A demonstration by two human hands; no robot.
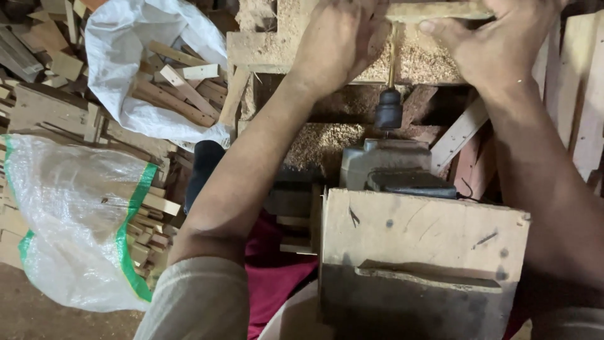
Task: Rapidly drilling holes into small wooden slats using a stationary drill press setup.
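Top of the view, a pale wooden strip (440,11) lies crosswise over the sawdust-covered bench (264,47), and both hands are on it. The left hand (336,41) presses down on its left end, fingers curled over the wood; the right hand (497,38) clamps the right part, thumb laid flat along the near edge. Rising to the strip from below, a thin drill bit (392,60) sits in a dark chuck (389,110), fixed on a grey motor housing (384,160) behind a rough wooden box (421,252).

Out to the containers: upper left, a white sack (126,94) gapes open, packed with short wooden offcuts (182,82). Lower left, a translucent sack with a green band (75,220) holds more cut pieces, showing at its mouth and dimly through the weave. Loose scrap wood (44,63) is piled beyond.

Hard to read: the strip's far edge and both sets of fingertips are cut off by the frame, and where bit meets wood sits in shadow
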